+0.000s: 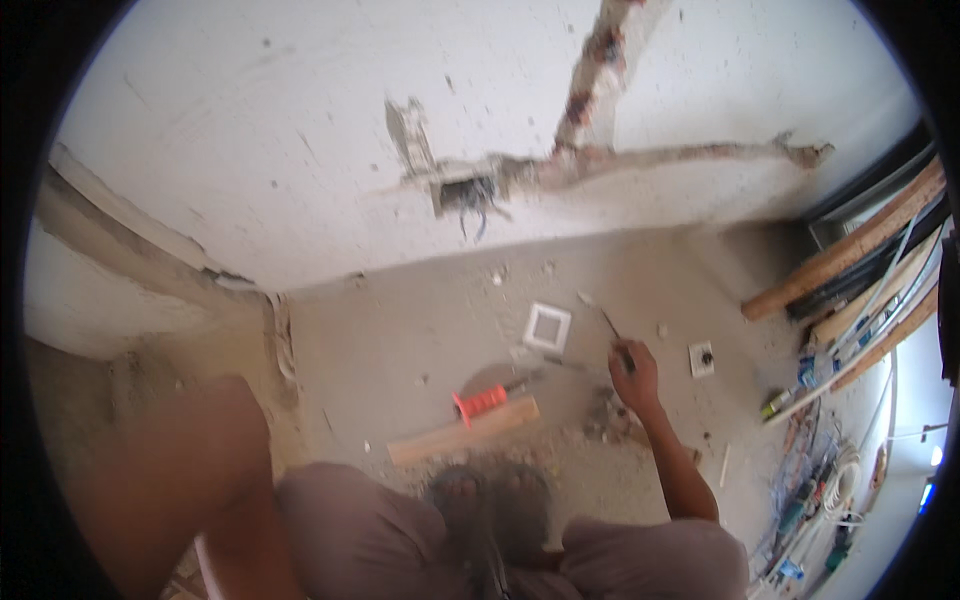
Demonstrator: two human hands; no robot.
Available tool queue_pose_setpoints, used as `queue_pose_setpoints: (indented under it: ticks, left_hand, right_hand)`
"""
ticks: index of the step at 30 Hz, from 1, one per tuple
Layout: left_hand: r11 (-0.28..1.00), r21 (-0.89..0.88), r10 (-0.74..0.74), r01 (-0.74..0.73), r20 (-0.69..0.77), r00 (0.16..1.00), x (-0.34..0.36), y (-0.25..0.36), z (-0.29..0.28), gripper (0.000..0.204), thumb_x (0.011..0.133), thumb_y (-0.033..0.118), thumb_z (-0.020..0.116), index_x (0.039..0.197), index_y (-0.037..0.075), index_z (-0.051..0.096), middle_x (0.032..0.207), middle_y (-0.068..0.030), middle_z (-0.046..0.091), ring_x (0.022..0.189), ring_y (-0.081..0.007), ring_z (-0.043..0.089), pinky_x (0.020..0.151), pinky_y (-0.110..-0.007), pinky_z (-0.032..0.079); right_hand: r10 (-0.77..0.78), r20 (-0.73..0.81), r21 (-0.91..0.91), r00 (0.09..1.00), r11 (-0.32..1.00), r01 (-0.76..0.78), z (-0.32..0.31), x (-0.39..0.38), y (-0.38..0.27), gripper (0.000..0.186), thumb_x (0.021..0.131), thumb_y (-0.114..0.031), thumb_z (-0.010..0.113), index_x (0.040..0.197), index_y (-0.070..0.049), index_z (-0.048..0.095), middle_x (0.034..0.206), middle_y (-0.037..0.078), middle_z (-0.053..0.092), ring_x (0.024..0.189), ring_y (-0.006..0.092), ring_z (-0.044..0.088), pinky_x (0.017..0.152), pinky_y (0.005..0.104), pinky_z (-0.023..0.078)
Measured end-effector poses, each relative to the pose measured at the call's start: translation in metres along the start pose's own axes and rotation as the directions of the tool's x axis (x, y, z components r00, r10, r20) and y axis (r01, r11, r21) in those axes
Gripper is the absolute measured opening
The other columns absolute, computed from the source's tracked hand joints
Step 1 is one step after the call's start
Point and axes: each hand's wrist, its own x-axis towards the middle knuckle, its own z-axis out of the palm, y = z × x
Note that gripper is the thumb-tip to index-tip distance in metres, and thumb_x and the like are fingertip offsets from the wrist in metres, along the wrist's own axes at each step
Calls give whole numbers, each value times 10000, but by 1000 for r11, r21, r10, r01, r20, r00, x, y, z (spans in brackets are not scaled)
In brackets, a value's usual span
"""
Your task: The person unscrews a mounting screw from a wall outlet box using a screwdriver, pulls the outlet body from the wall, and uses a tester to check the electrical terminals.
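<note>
My right hand (632, 370) is closed around the dark handle of a slim tool (610, 322). Its thin shaft ends in a small pale flat tip, held low over the floor. Left of the tip lies a white square frame (547, 328). A white square plate with a dark centre (702, 360) is to the right of my hand. My left arm (190, 470) is bent and blurred at the lower left; its hand does not show. In front of my feet, an orange-handled chisel-like tool (482, 402) rests by a wooden board (465, 430).
Ahead, the white wall (300, 130) has a recessed box with loose wires (468, 195) and rough channels cut around it. Wooden planks (850, 245) lean at the right. Coiled white cable (843, 475) and tools clutter the floor there. Rubble (610, 418) lies by my right forearm.
</note>
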Motion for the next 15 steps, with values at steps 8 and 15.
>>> queue_pose_setpoints:
  ticks: [8, 15]
  left_hand:
    - [999, -49, 5, -6, -34, 999, 27, 7, 15, 383, 1030, 387, 443, 1179, 69, 597, 1124, -116, 643, 1047, -245, 594, 838, -389, 491]
    - [1000, -28, -13, 12, -27, 1000, 31, 19, 21, 384, 1034, 381, 433, 1195, 70, 591, 1146, -110, 638, 1070, -244, 584, 854, -391, 481]
  right_hand:
    - [82, 23, 80, 996, 993, -84, 3, -3, -12, 209, 842, -65, 661, 1047, -25, 653, 923, 142, 681, 915, 319, 645, 843, 399, 502]
    - [114, 54, 78, 992, 990, -118, 10, 1, -12, 232, 836, -73, 659, 1067, -44, 657, 940, 118, 682, 956, 307, 630, 881, 407, 485]
